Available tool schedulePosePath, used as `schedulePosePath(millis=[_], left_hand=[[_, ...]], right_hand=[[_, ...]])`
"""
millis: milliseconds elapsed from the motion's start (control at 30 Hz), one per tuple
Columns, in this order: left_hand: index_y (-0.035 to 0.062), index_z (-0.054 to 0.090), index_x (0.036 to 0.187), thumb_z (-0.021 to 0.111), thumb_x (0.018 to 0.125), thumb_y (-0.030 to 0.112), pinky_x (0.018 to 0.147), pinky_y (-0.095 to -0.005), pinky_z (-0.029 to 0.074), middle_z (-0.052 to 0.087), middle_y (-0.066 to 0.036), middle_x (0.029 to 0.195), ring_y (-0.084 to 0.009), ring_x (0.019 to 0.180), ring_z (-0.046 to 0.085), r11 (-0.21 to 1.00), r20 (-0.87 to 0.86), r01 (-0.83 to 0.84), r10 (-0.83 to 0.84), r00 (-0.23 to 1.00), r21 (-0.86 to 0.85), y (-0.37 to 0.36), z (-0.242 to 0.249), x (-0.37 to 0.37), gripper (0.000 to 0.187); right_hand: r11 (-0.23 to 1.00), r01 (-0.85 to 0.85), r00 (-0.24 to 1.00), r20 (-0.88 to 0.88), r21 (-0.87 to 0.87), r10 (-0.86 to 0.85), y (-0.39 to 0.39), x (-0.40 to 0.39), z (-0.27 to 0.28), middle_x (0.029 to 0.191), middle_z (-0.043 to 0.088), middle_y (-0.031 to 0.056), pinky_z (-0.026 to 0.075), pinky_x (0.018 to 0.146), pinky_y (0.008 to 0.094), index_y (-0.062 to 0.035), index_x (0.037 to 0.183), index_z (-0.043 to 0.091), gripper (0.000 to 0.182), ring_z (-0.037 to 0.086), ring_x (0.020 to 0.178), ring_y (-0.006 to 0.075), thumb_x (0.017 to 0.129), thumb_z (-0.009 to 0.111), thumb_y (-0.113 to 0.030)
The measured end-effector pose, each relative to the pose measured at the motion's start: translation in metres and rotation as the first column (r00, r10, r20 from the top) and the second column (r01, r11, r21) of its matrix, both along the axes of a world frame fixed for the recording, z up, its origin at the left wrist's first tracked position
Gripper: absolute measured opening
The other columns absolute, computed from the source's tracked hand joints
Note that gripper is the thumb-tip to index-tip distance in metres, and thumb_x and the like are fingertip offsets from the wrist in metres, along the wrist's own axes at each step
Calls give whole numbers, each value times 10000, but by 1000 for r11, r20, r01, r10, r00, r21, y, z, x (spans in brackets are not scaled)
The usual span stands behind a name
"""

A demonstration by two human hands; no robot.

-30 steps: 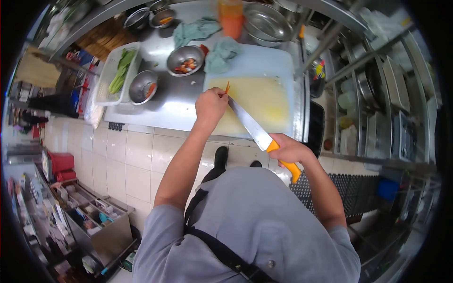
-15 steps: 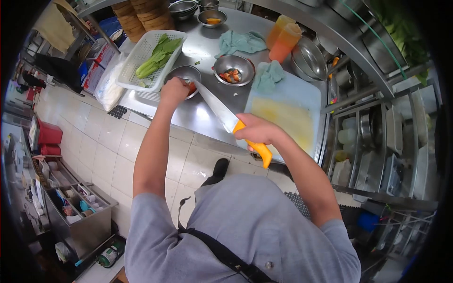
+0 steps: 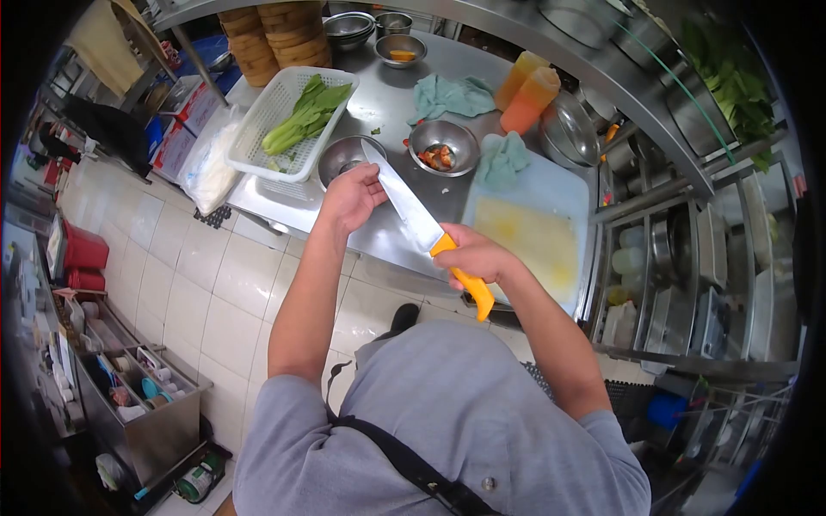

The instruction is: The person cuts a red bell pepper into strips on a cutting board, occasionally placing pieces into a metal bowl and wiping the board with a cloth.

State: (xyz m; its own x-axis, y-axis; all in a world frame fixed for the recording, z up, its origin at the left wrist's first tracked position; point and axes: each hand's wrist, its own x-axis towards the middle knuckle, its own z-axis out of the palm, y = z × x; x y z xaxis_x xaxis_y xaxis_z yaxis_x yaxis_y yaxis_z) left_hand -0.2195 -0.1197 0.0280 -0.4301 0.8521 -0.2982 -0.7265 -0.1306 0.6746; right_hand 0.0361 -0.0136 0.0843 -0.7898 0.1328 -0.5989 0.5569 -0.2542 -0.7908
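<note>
My right hand (image 3: pixel 477 255) is wrapped round the yellow handle of a large knife (image 3: pixel 403 205), whose blade points up and left. My left hand (image 3: pixel 353 198) is beside the blade's front part, palm turned up and fingers curled together; what they hold, if anything, is hidden. Just beyond that hand sits a metal bowl (image 3: pixel 331 160), partly covered by it. To its right, a second metal bowl (image 3: pixel 456 140) holds orange-red pieces. A white perforated basket (image 3: pixel 245 140) with leafy greens (image 3: pixel 307 116) stands at the left.
A cutting board (image 3: pixel 533 245) lies at the right, with a green cloth (image 3: pixel 502 162) on its far end. Behind are another cloth (image 3: pixel 452 95), orange bottles (image 3: pixel 529 99), a small bowl (image 3: pixel 401 50) and bamboo steamers (image 3: pixel 288 39). A steel shelf (image 3: pixel 516 43) crosses above.
My left hand has moved back from the near bowl, towards me and right, and its palm has turned up beside the blade. The knife stays in my right hand. The view has shifted slightly.
</note>
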Motion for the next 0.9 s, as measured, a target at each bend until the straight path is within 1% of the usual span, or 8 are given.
schedulePosePath(millis=[367,467,500,567,600,700,833,900], left_hand=[[55,669,1068,677,1065,110,731,-294,561,690,-41,930,-138,799,640,990,50,140,-141,989,33,4,-16,-36,55],[0,721,1035,716,1012,123,733,-336,583,737,-97,882,-202,759,688,948,-455,30,-180,872,-318,7,-23,-70,125],[0,721,1035,716,1012,123,733,-336,583,737,-97,882,-202,759,688,946,-453,34,-185,872,-322,10,-18,-70,125],[-39,773,1051,763,927,156,823,-416,603,785,-208,946,-348,844,747,809,-859,-298,-442,259,-506,11,-1,-70,231],[-27,794,1079,778,879,204,913,-466,591,776,-273,1038,-449,971,742,823,-886,-329,-435,161,-464,14,-7,-73,306],[-16,797,1090,725,920,203,919,-483,593,776,-271,1078,-456,999,738,788,-827,-320,-562,-27,-525,19,-12,-72,287],[21,809,1062,673,938,203,922,-510,594,778,-251,1074,-442,1002,741,692,-713,-333,-697,-77,-641,23,-9,-61,259],[48,808,1014,647,937,181,878,-514,611,777,-223,1040,-437,971,738,785,-711,-454,-596,-373,-421,20,-10,-46,223]], right_hand=[[998,62,998,-8,16,-62,-9,17,11,961,588,76,513,512,344,-62,1275,525,388,600,560,172,921,683,-57],[991,129,992,5,28,-129,-4,30,5,994,589,100,515,508,347,-38,1336,508,438,592,569,177,934,682,-53],[986,168,986,6,23,-168,-1,38,1,1009,594,104,517,509,347,-34,1392,504,495,592,563,176,930,679,-48],[984,177,984,-2,18,-177,4,53,1,1018,597,107,519,510,348,-33,1446,486,553,593,556,178,925,671,-39],[983,182,983,-14,17,-182,7,61,1,1026,600,110,521,511,349,-33,1499,468,612,593,548,179,919,663,-29],[952,304,953,-4,27,-304,4,90,9,1020,602,109,519,503,353,-33,1507,467,620,599,540,185,912,639,-9],[907,420,908,-1,37,-420,1,143,2,1008,605,108,515,494,353,-34,1483,481,590,603,541,188,911,620,7],[856,518,856,-12,11,-518,-3,172,-4,979,597,99,516,483,355,-36,1468,488,570,585,527,188,914,608,26]])
